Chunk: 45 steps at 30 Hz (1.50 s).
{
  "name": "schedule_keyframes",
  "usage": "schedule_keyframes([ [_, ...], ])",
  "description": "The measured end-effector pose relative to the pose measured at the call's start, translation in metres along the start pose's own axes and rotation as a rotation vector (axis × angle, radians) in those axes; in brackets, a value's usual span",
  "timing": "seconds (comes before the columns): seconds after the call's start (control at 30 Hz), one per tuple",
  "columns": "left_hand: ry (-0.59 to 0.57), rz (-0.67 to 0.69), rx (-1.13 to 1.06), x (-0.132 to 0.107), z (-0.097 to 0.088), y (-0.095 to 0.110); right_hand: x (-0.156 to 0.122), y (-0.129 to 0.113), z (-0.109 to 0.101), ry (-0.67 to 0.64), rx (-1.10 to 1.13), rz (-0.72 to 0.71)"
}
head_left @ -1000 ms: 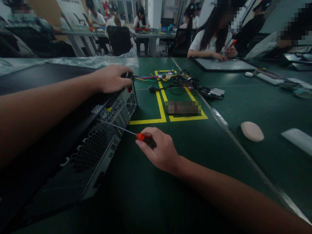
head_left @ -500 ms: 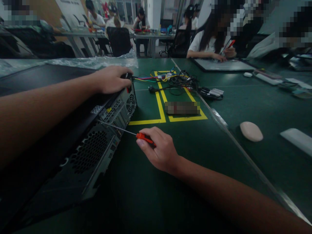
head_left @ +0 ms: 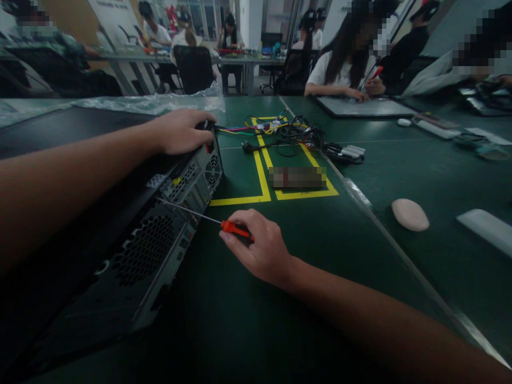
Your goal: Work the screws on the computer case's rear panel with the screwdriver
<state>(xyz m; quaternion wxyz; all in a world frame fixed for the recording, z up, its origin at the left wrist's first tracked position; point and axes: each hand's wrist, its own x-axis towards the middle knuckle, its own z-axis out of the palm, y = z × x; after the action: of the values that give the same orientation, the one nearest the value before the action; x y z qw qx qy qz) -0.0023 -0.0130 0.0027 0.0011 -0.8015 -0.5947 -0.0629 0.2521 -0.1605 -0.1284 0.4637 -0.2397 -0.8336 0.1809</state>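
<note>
A black desktop computer case [head_left: 192, 200] lies on its side at the left, its metal rear panel with fan grille and ports facing right. My left hand [head_left: 182, 130] rests over the case's far top corner, its fingers curled over the rear edge. A dark bit and a red bit show by those fingers, too small to name. My right hand [head_left: 258, 242] is closed around the orange handle of a screwdriver [head_left: 236, 229]. The screwdriver's long thin shaft points left, and its tip meets the rear panel near the upper edge.
On the green table [head_left: 320, 234], behind the case, lie a tangle of cables [head_left: 296, 130] and yellow tape outlines [head_left: 240, 201]. A pale rounded mouse [head_left: 410, 214] sits to the right. Plastic film [head_left: 160, 101] lies at the back. A person [head_left: 340, 69] works across the table.
The screwdriver handle and my right fingers have turned slightly, with the tip still at the same spot on the panel. My left hand stays on the case. The view has shifted a little.
</note>
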Motion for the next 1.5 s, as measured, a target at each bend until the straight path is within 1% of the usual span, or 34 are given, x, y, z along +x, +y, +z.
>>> schedule_keyframes([
  [0.27,-0.004,0.004,0.006,-0.0001,-0.0001,-0.0013,0.0006,-0.0003,-0.0004,0.015,0.008,-0.026],
  [0.47,-0.001,0.003,0.004,0.0009,0.0009,-0.0029,0.0007,-0.0001,-0.0009,-0.011,0.01,0.001],
  [0.87,-0.012,-0.03,0.021,-0.0005,0.0005,0.0007,0.0012,-0.0001,0.0,0.012,0.011,-0.016],
  [1.07,-0.011,-0.023,0.02,-0.0001,0.0006,-0.0011,0.0003,-0.0011,-0.0015,-0.033,0.018,0.02],
  [1.2,-0.002,-0.019,0.017,0.0003,0.0013,-0.0011,0.0003,-0.0013,-0.0009,-0.019,0.02,0.006],
  [1.5,-0.005,-0.013,0.024,0.0004,0.001,-0.0013,-0.0005,-0.0006,-0.0002,-0.021,0.023,0.026],
])
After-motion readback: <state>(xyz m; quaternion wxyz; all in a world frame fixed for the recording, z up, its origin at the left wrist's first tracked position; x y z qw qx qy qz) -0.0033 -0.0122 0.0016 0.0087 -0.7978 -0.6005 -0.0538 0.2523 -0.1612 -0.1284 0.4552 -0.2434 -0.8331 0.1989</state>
